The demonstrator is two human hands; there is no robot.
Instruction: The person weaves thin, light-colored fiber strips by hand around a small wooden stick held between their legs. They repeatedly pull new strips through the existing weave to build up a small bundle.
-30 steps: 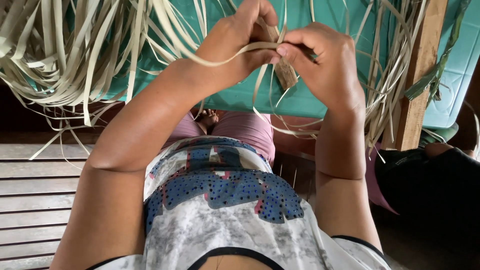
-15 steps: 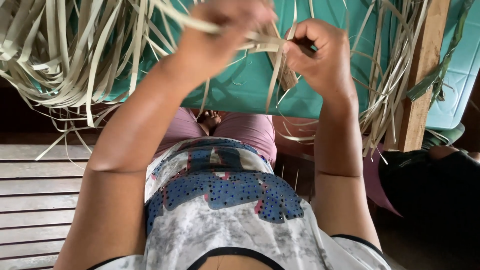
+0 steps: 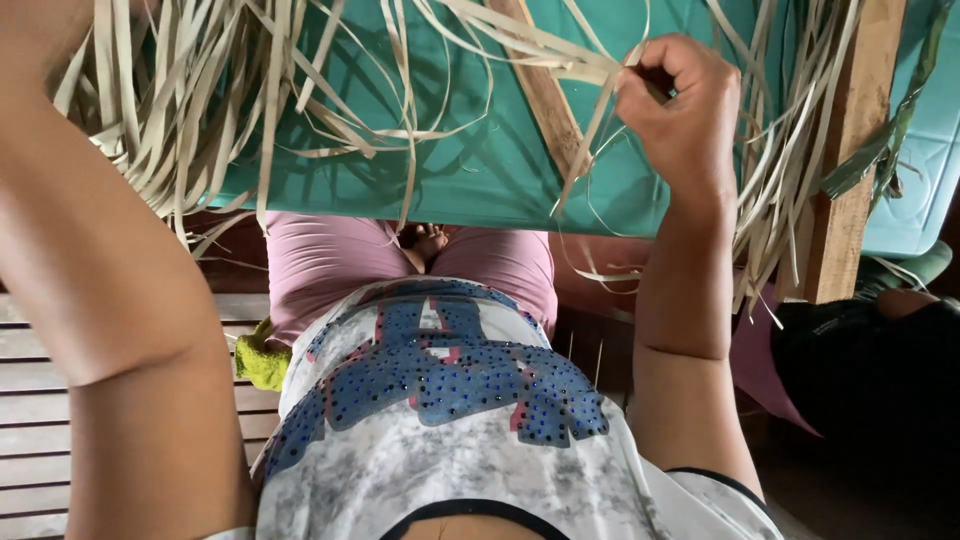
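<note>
My right hand [image 3: 682, 112] is closed around a few pale dried leaf strips [image 3: 590, 70], pinching them above a teal surface [image 3: 480, 170]. The strips run from my fist up and left across that surface, and several ends hang down from it. My left forearm [image 3: 90, 250] rises along the left side and the hand itself is beyond the top edge. A large loose bundle of the same strips [image 3: 190, 90] hangs at the upper left beside that arm. A thin wooden slat [image 3: 545, 95] lies on the teal surface just left of my right hand.
A wooden post [image 3: 850, 150] stands at the right with more strips draped around it. A yellow-green cloth [image 3: 258, 362] lies by my hip on a slatted wooden floor [image 3: 30, 400]. A dark shape [image 3: 870, 380] sits at the lower right.
My left hand, which was pinching strips next to my right hand, has drawn up and left out of view. My right hand has stayed in place, still gripping strips.
</note>
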